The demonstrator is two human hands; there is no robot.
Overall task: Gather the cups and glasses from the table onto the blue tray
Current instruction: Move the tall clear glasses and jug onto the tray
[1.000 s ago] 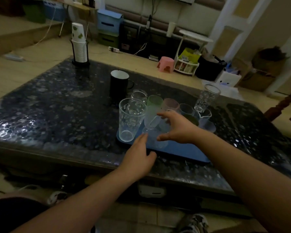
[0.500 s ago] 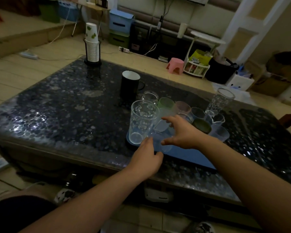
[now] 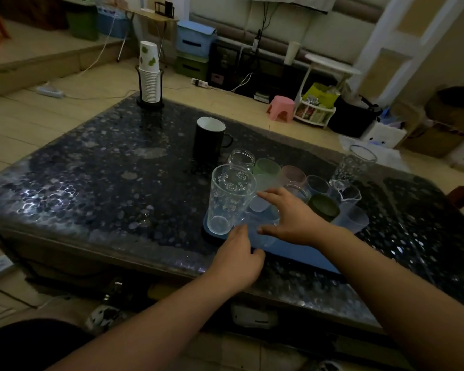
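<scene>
My right hand point(image 3: 292, 218) is spread over a small clear glass point(image 3: 257, 231) at the near left of the blue tray point(image 3: 306, 254), thumb and fingers open around it rather than clamped; I cannot tell whether they touch it. My left hand point(image 3: 239, 261) rests at the tray's near edge, fingers loosely curled, holding nothing. To settle this glass well I should come down straight and keep my knuckles off the tall printed glass point(image 3: 231, 199) just beside it — that one looks easy to tip. The tray is crowded with frosted cups point(image 3: 268, 172). The black mug point(image 3: 209, 140) and a tall patterned glass point(image 3: 358, 164) stand off the tray — my guess is they come next.
</scene>
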